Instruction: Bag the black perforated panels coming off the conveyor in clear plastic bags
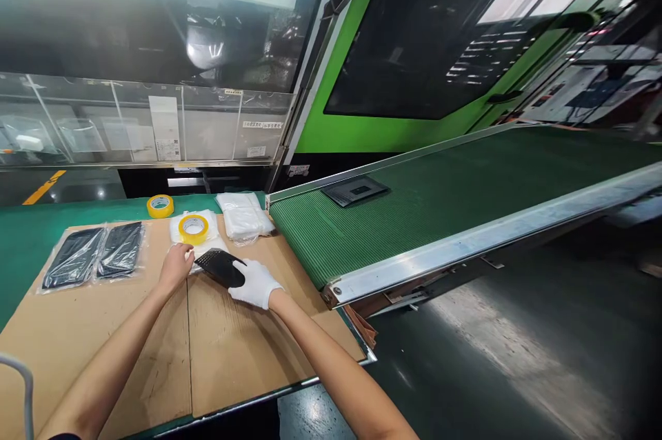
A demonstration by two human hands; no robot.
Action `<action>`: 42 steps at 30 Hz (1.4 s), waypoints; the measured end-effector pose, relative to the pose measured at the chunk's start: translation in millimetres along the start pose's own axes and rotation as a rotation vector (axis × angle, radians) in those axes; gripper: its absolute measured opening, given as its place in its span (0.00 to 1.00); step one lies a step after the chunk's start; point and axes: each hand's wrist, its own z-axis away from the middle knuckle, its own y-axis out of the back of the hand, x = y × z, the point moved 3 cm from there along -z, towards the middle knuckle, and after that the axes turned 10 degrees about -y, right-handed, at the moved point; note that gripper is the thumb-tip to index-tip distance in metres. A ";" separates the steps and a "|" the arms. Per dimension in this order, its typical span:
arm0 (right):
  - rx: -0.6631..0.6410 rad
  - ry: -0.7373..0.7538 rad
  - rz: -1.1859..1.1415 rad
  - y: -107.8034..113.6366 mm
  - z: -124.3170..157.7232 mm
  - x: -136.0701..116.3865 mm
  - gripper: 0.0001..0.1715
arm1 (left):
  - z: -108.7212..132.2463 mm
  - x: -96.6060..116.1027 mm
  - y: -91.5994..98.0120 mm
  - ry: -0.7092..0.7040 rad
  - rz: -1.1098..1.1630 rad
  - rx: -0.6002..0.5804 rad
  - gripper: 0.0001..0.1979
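Note:
My right hand, in a white glove, grips a black perforated plastic part by its right end, tilted above the cardboard. My left hand is bare, its fingers pressed together at the edge of a stack of clear plastic bags, close to the part's left end; what it pinches is too small to make out. A yellow tape roll lies on the bags. Two bagged black parts rest side by side on the left of the cardboard. Another dark part lies flat on the green conveyor belt.
A second yellow tape roll and a folded white bag stack sit at the back of the cardboard-covered table. The conveyor's metal rail slants off to the right. A grey hose curves in at lower left.

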 end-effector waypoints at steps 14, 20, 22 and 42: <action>0.061 -0.290 0.162 -14.4 -4.2 -37.0 0.35 | 2.7 17.8 10.2 -0.113 -0.059 -0.067 0.11; 0.057 -0.310 0.184 -3.2 -5.0 -54.4 0.37 | 2.5 13.8 7.9 -0.108 -0.010 -0.032 0.10; 0.057 -0.308 0.206 4.4 -5.0 -59.5 0.37 | 4.1 13.1 8.2 -0.127 0.017 -0.030 0.09; -0.057 -0.149 0.160 38.5 -41.1 -73.4 0.34 | -3.7 -17.4 -16.9 -0.307 0.205 -0.095 0.27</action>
